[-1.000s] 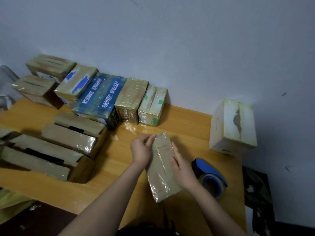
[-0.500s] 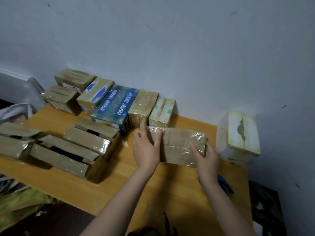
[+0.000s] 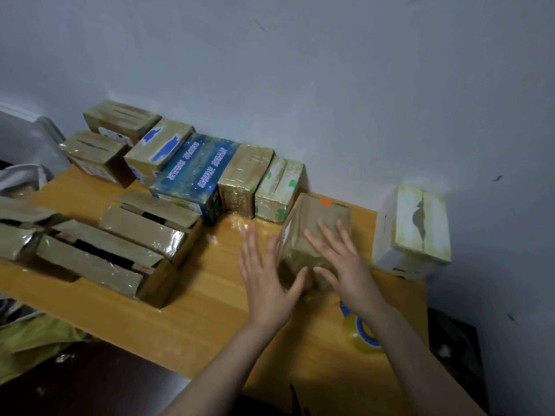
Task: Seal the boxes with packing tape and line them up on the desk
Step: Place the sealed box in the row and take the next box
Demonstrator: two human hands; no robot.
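Boxes number eleven on the wooden desk [image 3: 210,310], as far as the view allows. Six taped boxes [image 3: 244,175] sit packed together along the wall [image 3: 300,85], running from the upper left of the frame toward the centre; one of them is a blue box [image 3: 195,172] with white lettering. Three open boxes [image 3: 150,223] with gaping flaps lie at the left, though the third is cut off by the frame edge and may be more than one. One white box [image 3: 411,229] stands alone at the right end of the desk, apart from the others.

One brown box [image 3: 318,217], wrapped in shiny tape and marked with an orange spot, rests on the desk at centre right, just in front of the right end of the row and tilted out of line with it. The left hand [image 3: 267,277] lies flat against its left side, fingers straight and spread wide. The right hand [image 3: 339,256] lies flat on its top, fingers likewise straight and spread. Neither hand grips anything.

One tape roll [image 3: 365,334] with a blue core lies on the desk at lower right, partly hidden under the right forearm.
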